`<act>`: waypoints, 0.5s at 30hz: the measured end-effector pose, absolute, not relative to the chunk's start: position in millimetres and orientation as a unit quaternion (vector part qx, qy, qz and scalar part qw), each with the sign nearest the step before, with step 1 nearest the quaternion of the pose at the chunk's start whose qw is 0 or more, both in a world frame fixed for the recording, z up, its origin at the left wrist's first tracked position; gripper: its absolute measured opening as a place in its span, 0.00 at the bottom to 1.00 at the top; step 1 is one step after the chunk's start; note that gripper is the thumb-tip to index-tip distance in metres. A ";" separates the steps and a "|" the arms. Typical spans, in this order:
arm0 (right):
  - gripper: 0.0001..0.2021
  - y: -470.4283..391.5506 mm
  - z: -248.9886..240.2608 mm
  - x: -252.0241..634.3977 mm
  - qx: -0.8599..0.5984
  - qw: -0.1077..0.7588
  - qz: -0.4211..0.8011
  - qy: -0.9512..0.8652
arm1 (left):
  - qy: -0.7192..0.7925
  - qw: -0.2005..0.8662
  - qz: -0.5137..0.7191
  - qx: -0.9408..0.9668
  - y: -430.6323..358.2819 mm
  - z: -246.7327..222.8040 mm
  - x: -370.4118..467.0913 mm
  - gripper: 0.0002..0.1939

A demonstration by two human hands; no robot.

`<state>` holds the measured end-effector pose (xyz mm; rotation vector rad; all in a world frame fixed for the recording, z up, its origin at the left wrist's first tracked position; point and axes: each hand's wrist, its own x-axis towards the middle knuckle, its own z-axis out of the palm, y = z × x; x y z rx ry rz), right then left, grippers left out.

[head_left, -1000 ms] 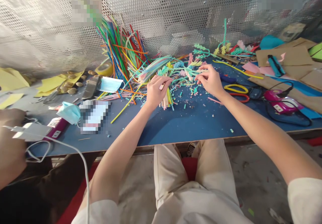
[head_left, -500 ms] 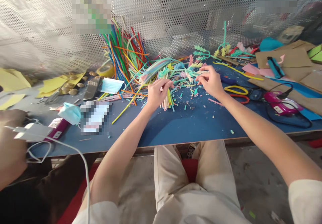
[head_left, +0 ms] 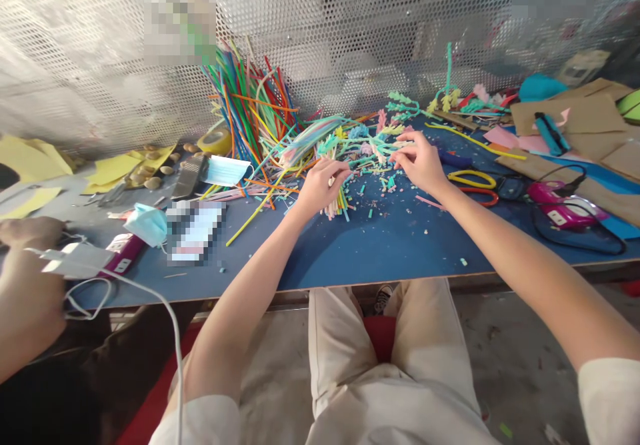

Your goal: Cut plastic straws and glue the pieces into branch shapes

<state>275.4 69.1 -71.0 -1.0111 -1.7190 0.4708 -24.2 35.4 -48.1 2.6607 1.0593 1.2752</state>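
Touching right grip [head_left: 393, 151], perhaps: green stem [head_left: 384, 144]

On the table [head_left: 370, 255], left to right along the back, lie paper [head_left: 105, 166] with lumps [head_left: 153, 183] on it, tape [head_left: 216, 141], stems [head_left: 240, 108], sprigs [head_left: 367, 146] and cardboard [head_left: 590, 117]. Nearer the front edge, a mask [head_left: 149, 225] adjoins a phone [head_left: 197, 232]. Scissors [head_left: 473, 180] lie left of a socket [head_left: 564, 212], before the cardboard.

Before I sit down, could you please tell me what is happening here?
Someone seated at the blue table is working among fuzzy pastel strands. The left hand curls over a bundle of strand ends; the right hand is near mint-green sprigs. What either grips is too small to tell. Another person's hand is at the far left.
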 end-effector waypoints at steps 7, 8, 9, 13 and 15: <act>0.22 73.0 -72.2 280.9 -0.429 0.528 0.190 -0.708 | 0.356 0.020 0.406 0.841 46.2 -56.8 -29.4 0.15; 0.22 73.6 -72.6 281.4 -0.429 0.529 0.187 -0.708 | 0.359 0.020 0.412 0.837 46.3 -56.4 -30.0 0.15; 0.21 74.0 -72.9 281.5 -0.429 0.530 0.184 -0.708 | 0.363 0.019 0.418 0.833 46.1 -55.9 -30.4 0.15; 0.20 73.6 -74.1 279.5 -0.422 0.527 0.191 -0.713 | 0.368 0.014 0.439 0.819 44.5 -53.9 -31.1 0.10; 0.21 72.7 -74.4 277.7 -0.418 0.525 0.200 -0.714 | 0.361 0.014 0.439 0.823 43.9 -53.9 -31.1 0.08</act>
